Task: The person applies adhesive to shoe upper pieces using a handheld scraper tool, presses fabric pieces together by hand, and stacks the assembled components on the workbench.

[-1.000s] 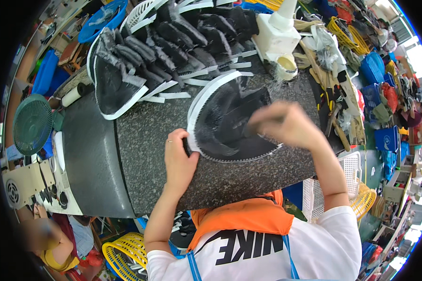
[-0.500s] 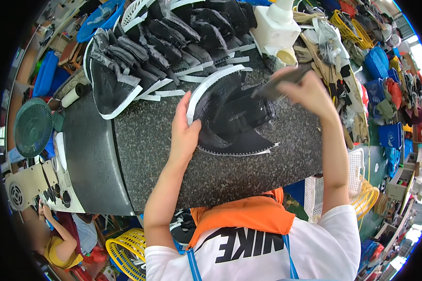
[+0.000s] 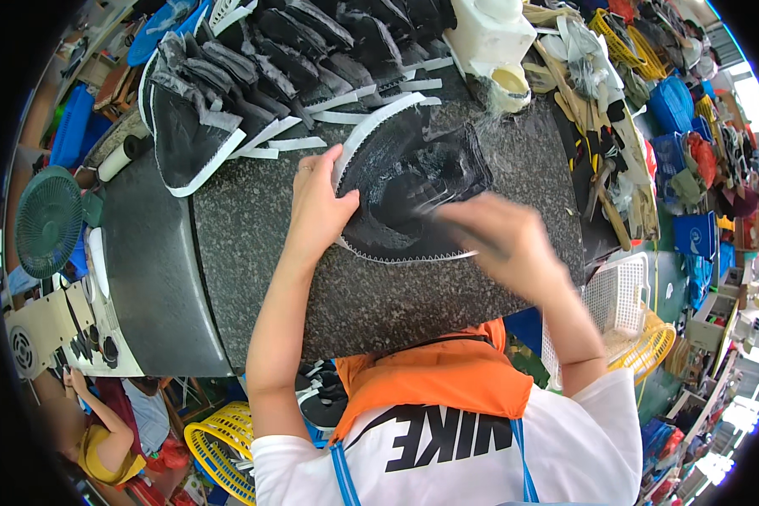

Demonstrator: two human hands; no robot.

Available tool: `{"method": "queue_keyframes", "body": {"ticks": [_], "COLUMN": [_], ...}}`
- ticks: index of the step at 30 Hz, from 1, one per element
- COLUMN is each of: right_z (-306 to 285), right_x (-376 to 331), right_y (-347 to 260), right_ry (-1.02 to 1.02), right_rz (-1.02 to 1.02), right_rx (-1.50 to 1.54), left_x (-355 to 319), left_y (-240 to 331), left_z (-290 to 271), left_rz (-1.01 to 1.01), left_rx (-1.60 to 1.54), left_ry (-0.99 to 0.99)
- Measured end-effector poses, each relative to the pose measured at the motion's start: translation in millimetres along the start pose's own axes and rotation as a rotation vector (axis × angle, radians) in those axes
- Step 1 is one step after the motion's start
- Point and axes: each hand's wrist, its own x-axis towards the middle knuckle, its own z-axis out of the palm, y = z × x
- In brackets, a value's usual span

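Observation:
A black shoe upper with a white strip along its curved edge and zigzag stitching lies on the dark speckled worktop. Its inner side faces up and shows wet, shiny patches. At its left rim, my left hand pinches the edge between thumb and fingers. My right hand is over the lower right part of the upper, smeared by motion. Its fingers are closed round a dark tool that looks like a glue brush, whose tip meets the wet inner surface. The right hand covers part of the upper's lower right edge.
Several similar black uppers overlap along the worktop's far side. A white plastic glue container with an open spout stands at the far right. A green fan is at left. Wooden sticks lie right; a co-worker in yellow sits lower left.
My right hand has come from beside the glue container, toward me, down onto the upper with the brush. My left hand keeps its hold on the rim. The whole view has shifted slightly.

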Motion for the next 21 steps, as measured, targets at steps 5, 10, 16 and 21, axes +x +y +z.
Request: {"method": "queue_keyframes", "body": {"ticks": [5, 10, 16, 21], "right_z": [62, -11, 30, 41], "right_x": [-45, -40, 38, 69], "right_y": [5, 2, 18, 18], "right_ry": [0.206, 0.400, -0.043, -0.157], "right_rz": [0.121, 0.294, -0.227, -0.490], "right_rx": [-0.300, -0.002, -0.270, -0.301], "left_x": [10, 21, 36, 37], "left_y": [5, 5, -6, -15], "left_z": [-3, -12, -16, -15], "left_rz": [0.078, 0.022, 0.025, -0.019], "left_rx": [0.158, 0.115, -0.077, -0.083], "left_ry": [-0.076, -0.162, -0.292, -0.251]}}
